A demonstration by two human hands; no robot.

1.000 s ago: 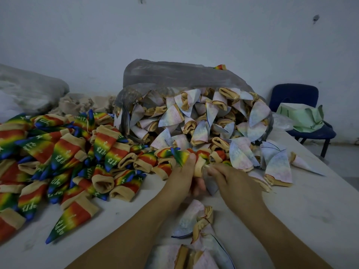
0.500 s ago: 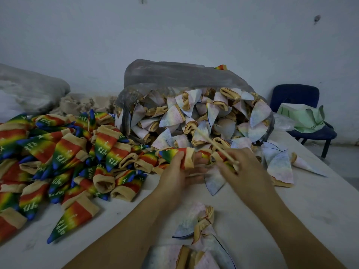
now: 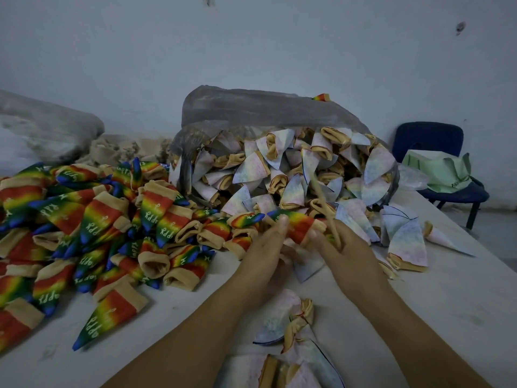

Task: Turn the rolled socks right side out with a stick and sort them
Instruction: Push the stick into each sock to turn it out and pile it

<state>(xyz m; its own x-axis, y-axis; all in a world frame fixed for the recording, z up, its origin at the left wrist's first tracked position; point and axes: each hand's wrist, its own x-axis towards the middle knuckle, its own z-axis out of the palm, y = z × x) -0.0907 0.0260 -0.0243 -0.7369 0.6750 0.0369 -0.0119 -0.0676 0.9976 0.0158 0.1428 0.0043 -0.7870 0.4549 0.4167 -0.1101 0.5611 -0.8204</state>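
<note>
Pinched the rainbow sock [image 3: 298, 224] between thumb and fingers [image 3: 283, 223] of the left hand [image 3: 261, 259], blue toe pointing left, tan cuff toward the right hand [image 3: 348, 254]. Curled the right fingers [image 3: 326, 242] round the stick [image 3: 321, 197] right at that cuff. And look: drawn out farther than half a second ago, tilted steeper, tip up in front of the pale socks [image 3: 279, 175]. Stretched longer as well, against only a small green-blue tip a second back. Held above the desk [image 3: 453, 292], just beside the rainbow pile [image 3: 98, 219] on the left. Spilled from the grey plastic bag [image 3: 251, 107] behind, same as before. Left lying between the forearms: a few loose socks [image 3: 291, 326], pale side out. Parked well off to the right: a blue chair [image 3: 428, 135] carrying a green bag [image 3: 439, 172].
</note>
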